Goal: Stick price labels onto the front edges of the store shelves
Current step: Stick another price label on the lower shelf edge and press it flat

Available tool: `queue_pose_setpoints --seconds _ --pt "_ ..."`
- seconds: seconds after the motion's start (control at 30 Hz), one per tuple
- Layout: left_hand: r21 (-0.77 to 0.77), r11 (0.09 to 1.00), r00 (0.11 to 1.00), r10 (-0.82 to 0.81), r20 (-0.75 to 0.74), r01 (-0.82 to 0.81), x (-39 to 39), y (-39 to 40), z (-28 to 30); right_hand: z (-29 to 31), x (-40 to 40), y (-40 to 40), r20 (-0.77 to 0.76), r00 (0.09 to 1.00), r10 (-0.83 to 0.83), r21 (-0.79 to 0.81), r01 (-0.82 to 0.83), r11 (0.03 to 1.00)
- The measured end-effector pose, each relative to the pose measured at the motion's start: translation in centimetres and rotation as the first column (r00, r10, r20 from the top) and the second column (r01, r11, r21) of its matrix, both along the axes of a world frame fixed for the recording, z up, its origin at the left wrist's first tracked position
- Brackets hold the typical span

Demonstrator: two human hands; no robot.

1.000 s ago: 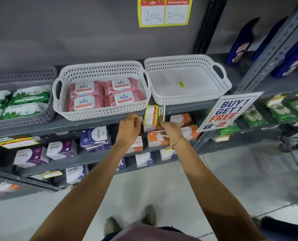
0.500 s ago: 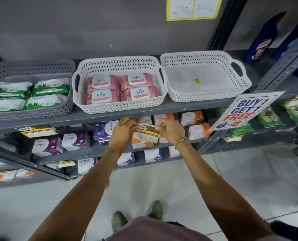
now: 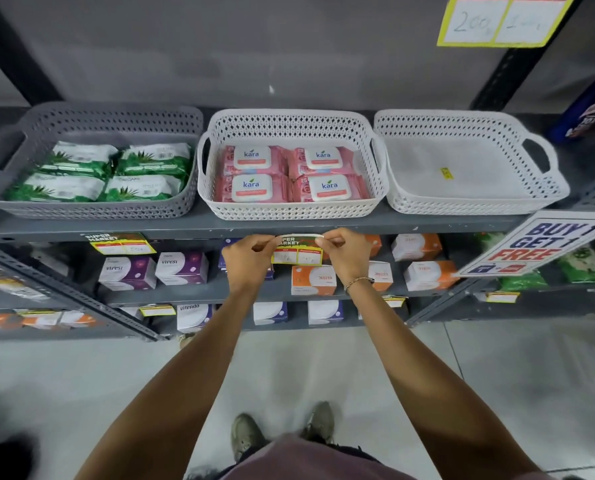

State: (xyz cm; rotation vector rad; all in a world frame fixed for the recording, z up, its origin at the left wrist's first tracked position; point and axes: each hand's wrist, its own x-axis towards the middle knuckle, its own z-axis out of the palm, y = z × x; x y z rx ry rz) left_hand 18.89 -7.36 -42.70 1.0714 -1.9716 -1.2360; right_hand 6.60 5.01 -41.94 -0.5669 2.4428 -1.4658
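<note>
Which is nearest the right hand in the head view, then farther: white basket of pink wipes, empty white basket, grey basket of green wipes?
1. White basket of pink wipes, just above the right hand.
2. Empty white basket, upper right.
3. Grey basket of green wipes, far left.

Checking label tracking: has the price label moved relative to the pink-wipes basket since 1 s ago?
Yes. The price label went left: earlier it sat under the gap right of the white basket, now it is under that basket's middle, at the shelf edge.
</note>
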Motion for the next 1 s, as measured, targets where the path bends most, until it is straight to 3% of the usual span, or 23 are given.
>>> queue_pose_setpoints --seconds 0.13,0.57,0.8,1.0 --pt "0.020 1.000 1.000 0.024 0.002 -0.024 -0.6 -0.6 -0.5 -0.8 -0.2 -0.5 -0.014 1.000 -0.027 -0.002 0.027 1.000" --pt "-0.314 0.949 0.996 0.001 0.088 0.027 -2.0 -1.2 -1.7 -1.4 0.1 -2.0 -0.152 0.978 -0.141 0.063 0.152 0.986" --pt "-0.292 0.952 0.996 -0.078 0.044 0.088 -1.4 -1.4 -2.7 -1.8 0.1 -1.1 -0.246 0.968 -0.056 -0.018 0.054 0.998" --pt "-0.219 0.974 0.999 -0.046 0.013 0.047 -1.6 -1.4 -2.6 -1.7 -0.1 -1.3 -0.199 0.978 -0.068 -0.054 0.059 0.997"
